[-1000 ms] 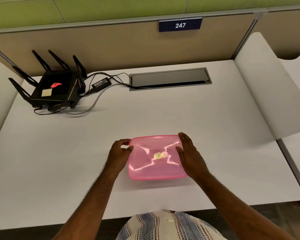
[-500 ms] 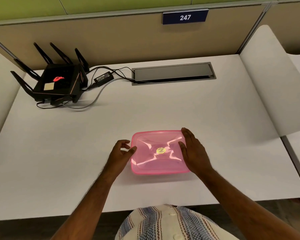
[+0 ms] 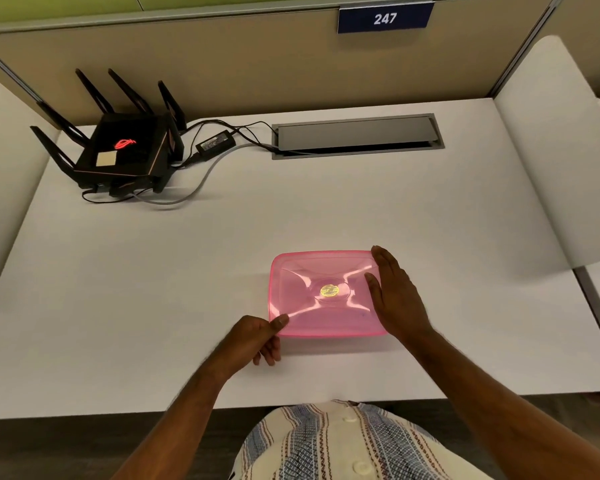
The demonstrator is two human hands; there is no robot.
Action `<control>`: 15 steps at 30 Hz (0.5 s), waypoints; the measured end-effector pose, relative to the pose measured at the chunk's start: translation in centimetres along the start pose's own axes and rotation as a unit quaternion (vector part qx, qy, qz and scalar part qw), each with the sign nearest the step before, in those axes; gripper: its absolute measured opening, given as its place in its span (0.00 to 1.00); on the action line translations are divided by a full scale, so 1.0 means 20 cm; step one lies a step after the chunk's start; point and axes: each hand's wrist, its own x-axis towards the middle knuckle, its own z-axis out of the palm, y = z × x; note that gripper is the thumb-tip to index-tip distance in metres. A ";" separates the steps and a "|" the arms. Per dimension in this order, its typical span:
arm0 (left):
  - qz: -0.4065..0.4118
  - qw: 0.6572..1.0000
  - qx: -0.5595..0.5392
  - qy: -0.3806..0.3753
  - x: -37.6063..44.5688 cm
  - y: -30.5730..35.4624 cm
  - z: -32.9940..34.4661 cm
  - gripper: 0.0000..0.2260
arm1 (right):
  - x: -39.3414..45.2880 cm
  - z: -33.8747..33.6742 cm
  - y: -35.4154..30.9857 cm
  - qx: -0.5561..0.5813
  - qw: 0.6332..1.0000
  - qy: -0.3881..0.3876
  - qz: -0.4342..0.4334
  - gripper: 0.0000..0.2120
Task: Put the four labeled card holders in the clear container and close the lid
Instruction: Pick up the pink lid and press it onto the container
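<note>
Two hands work the pink lid [image 3: 326, 292]: left hand [image 3: 253, 341] has shifted to pinch its near corner, right hand [image 3: 395, 299] stays flat, fingers extended.

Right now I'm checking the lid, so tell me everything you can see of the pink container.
The pink container is a translucent, rounded rectangle of plastic, lid on, a round yellow sticker at its centre. It sits flat near the desk's front edge. The left hand pinches its near-left corner; the right hand lies flat along its right side.
</note>
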 end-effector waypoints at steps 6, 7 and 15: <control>0.004 0.999 -0.033 0.023 0.00 -0.01 0.02 0.29 | 0.00 0.00 0.00 -0.001 1.000 -0.001 0.000 0.26; 0.005 0.999 -0.036 0.023 0.00 -0.02 0.02 0.29 | 0.00 0.00 0.00 -0.002 1.000 -0.001 -0.001 0.26; 0.018 0.998 -0.046 0.041 0.03 -0.05 0.02 0.27 | 0.00 0.01 0.00 -0.002 1.000 0.001 -0.001 0.25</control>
